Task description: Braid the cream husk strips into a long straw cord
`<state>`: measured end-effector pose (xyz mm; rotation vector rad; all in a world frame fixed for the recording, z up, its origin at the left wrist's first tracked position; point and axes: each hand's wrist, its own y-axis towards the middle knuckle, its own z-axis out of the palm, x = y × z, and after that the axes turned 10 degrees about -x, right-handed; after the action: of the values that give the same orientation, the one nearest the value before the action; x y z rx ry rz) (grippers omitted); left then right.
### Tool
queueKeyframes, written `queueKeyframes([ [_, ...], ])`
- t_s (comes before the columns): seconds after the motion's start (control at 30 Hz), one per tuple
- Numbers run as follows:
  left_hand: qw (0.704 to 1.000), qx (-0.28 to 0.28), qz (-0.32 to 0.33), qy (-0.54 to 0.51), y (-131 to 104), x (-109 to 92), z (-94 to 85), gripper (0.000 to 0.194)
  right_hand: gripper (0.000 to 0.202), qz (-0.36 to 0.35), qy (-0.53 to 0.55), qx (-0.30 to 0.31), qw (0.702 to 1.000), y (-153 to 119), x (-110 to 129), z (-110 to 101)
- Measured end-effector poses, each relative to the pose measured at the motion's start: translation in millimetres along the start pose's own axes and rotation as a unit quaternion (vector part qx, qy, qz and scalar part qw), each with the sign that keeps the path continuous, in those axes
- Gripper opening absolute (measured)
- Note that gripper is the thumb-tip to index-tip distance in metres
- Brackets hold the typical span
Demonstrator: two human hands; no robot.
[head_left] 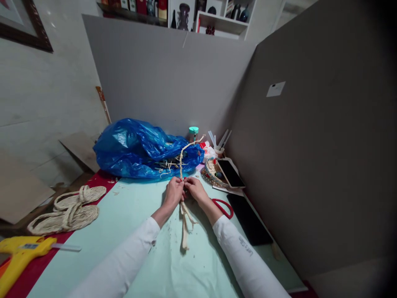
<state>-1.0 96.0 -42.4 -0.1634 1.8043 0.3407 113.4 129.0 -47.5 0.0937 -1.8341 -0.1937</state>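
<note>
Head view: 2 hands, left and right, pinch a pale braided cord between their fingertips. It stands up before the blue bag, its loose strips hanging toward the pale green cloth, left of the red-handled scissors.

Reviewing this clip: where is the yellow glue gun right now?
In the head view, the yellow glue gun lies at the lower left, on the red cloth, just below the woven sandals.
</note>
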Motion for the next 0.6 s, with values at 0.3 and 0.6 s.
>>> queueKeyframes([
  [0.3, 0.999, -0.034, -0.013, 0.02, -6.3, -11.4, -2.4, 0.006, 0.021, 0.048, 0.051, -0.034, 0.997, -4.5, 11.0, 0.2],
  [0.6, 0.991, -0.014, -0.108, -0.078, -1.7, -13.0, -0.7, 0.016, 0.018, 0.118, 0.216, 0.004, 0.969, -12.5, 18.6, 3.2],
])
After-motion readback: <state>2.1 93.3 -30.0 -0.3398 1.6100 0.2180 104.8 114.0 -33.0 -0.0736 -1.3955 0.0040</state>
